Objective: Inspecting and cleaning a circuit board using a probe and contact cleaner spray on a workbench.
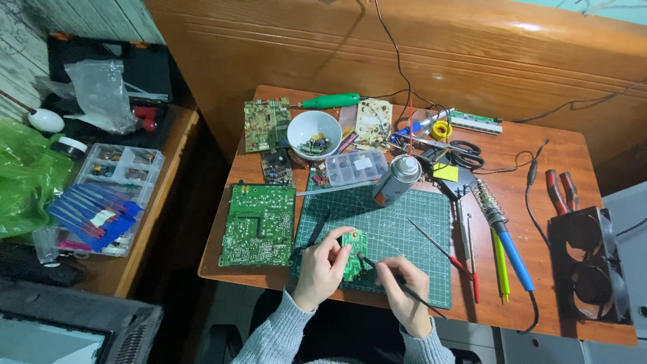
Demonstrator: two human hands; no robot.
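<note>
While the small green circuit board (354, 253) is pinched upright in the left hand (322, 267) over the cutting mat (404, 229), a thin brush (394, 279) clamped in the right hand (403, 291) is pressed against its face.

One camera, worn on the person's head, looks steeply down and forward over the tabletop (539, 145). It sits above the near edge, far enough off to take in the whole tabletop, all four corners included. The far edge runs along a wooden headboard (404, 47) at the top of the view. The left side of the view takes in a second tabletop (145, 249) with a gap between them. The near edge and sleeves (283, 334) lie lowest in the view.
</note>
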